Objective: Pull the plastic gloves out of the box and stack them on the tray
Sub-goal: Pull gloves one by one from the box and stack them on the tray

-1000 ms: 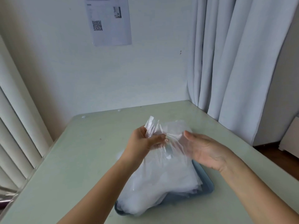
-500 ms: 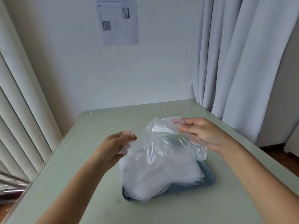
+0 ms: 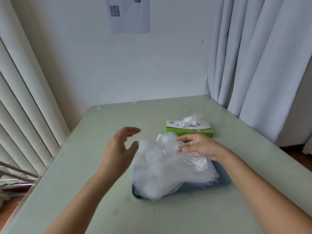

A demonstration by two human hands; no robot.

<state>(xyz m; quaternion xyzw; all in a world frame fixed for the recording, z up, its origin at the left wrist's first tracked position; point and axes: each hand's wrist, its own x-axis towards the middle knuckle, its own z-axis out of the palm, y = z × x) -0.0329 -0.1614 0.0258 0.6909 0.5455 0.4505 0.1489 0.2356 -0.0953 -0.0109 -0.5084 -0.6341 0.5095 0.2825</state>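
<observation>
**Stacking step, head view.** The left grip is held above the bench with fingers spread and nothing in it. The right grip is laid with nearly straight fingers against the top glove, which is touched rather than pinched. Directly beneath the right grip, and just right of the left one, the pile of gloves is heaped on the blue-grey tray, only part of whose rim is shown; the pile is spilled over the tray's left edge. Just beyond the right grip's fingertips the green box is seen, with the next glove puffed out of its slot. The step is judged to be the settling of the top glove. It is best flattened with open palms, air being pressed out and the film drawn towards the tray's middle, so that the light, slippery stack is not dragged off when the grips are lifted. On the box only a small logo and a row of coloured icons are made out; no brand can be read. Far beyond both grips a sheet bearing a QR code is fixed to the wall; its text is illegible.
</observation>
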